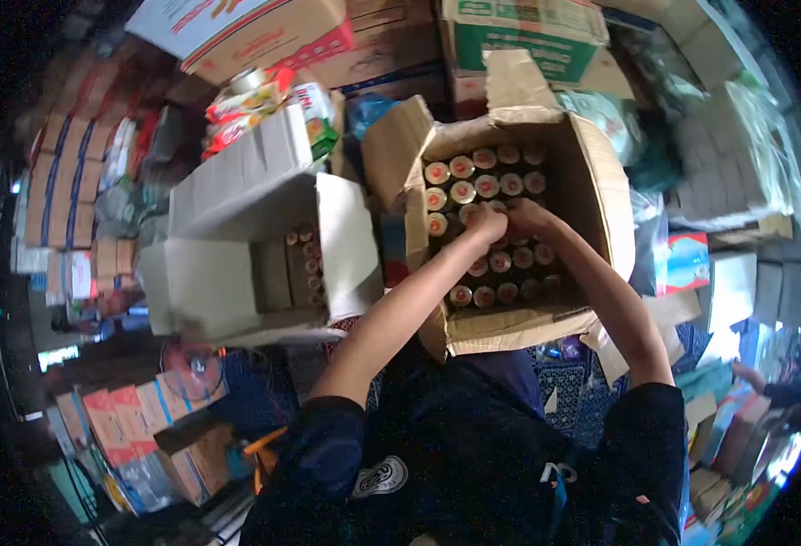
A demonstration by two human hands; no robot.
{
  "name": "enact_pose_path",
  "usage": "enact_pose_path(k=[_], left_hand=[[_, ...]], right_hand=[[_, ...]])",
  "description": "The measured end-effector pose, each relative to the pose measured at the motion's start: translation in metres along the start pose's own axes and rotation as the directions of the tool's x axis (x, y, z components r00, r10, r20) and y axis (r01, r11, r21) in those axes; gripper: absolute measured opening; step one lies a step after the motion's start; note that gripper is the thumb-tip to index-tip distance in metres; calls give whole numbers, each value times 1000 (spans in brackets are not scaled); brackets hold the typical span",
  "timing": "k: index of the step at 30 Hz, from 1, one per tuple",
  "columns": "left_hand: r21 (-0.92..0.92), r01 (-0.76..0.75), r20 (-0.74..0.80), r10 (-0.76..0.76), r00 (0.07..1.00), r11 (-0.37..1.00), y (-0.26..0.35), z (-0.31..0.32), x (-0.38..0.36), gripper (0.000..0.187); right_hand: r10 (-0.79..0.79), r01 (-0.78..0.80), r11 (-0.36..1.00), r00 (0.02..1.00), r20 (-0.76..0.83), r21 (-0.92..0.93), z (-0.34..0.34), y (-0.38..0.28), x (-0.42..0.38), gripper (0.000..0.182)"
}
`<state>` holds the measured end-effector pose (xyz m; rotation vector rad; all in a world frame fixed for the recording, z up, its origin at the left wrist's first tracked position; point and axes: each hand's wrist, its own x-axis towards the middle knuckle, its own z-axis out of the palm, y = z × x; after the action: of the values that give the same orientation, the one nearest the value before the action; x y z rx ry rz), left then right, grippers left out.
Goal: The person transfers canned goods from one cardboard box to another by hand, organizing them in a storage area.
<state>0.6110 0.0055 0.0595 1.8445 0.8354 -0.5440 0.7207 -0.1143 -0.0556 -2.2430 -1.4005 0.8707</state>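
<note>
We see both hands, left hand (487, 221) and right hand (529, 217), curled shut around bottles (473, 187) mid-frame in the cardboard box (591, 196) (tightly packed); neighbours could snag, tip or clink.

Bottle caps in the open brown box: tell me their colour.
The bottle caps are red with pale centres, seen in the head view.

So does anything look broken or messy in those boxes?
A little. The brown carton of capped bottles has a bent, ragged front flap. The white carton beside it lies tipped on its side, its bottles pointing sideways. Both hands are down among the bottles. Nothing looks spilled.
</note>
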Motion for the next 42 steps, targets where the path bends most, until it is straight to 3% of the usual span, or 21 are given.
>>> enact_pose_path(k=[1,3,4,6,9,12,16,19,21,22,23,24,25,26,28,31,33,35,38,39,42], left_hand=[[-49,-75,-156,66,986,996,-6,8,3,39],[75,-94,-188,106,976,993,-2,3,0,36],[156,-99,-220,132,966,983,-9,6,10,35],[-23,-139,-184,132,974,990,6,-16,-25,38],[-165,-143,-21,142,990,976,23,-55,-61,38],[-551,-227,-5,269,963,803,-3,-59,-48,32],[-595,-242,126,387,914,767,-6,-125,-98,25],[-675,-291,78,458,885,678,-28,-169,-124,25],[-644,-408,-34,509,860,647,-48,-199,-139,25],[-762,-308,33,508,861,570,-61,-216,-143,26],[-655,-445,-67,540,839,610,-74,-230,-145,27],[-524,-564,-159,577,801,638,-88,-244,-147,28],[-719,-379,-44,506,861,582,-89,-271,-171,29],[-711,-391,-58,505,861,584,-104,-285,-170,31],[-527,-574,-262,523,811,627,-144,-333,-172,28],[-453,-561,-329,455,828,693,-192,-374,-164,30],[-602,-467,-254,399,881,648,-238,-396,-139,32],[-666,-415,-218,371,903,620,-283,-409,-112,34],[-497,-246,-194,170,966,832,-341,-421,-70,31],[-388,-290,-223,216,950,875,-370,-424,-49,31],[-143,-286,-241,247,939,948,-438,-419,0,31]], right_hand=[[-15,18,998,999,-36,67,-8,-10,-3,38],[-120,134,985,984,-129,108,-11,-7,-6,38],[19,10,970,993,-114,243,-28,-32,-20,35],[294,-217,834,953,-76,507,-68,-91,-50,29],[277,-185,813,957,-87,552,-83,-112,-66,32],[287,-96,762,936,-202,640,-106,-163,-90,30],[307,-33,751,901,-305,659,-123,-229,-95,20],[256,-31,817,915,-313,576,-135,-289,-82,23],[302,10,698,903,-306,716,-131,-325,-64,24],[323,33,629,898,-299,777,-128,-341,-55,25],[324,-80,787,897,-300,612,-123,-356,-44,28],[265,85,656,904,-334,750,-112,-359,-33,31],[154,136,769,908,-388,625,-109,-374,-21,32],[34,192,855,906,-422,481,-106,-395,-5,33],[-11,215,834,927,-374,508,-82,-433,40,41],[-79,234,781,957,-280,579,-55,-465,85,45],[-228,328,726,944,-238,604,-39,-481,115,48],[-175,153,589,983,-59,794,-5,-479,157,49],[-34,-68,795,987,156,603,52,-467,218,53],[-30,-80,858,978,205,507,72,-459,238,55],[-226,109,911,939,260,397,141,-429,284,61]])
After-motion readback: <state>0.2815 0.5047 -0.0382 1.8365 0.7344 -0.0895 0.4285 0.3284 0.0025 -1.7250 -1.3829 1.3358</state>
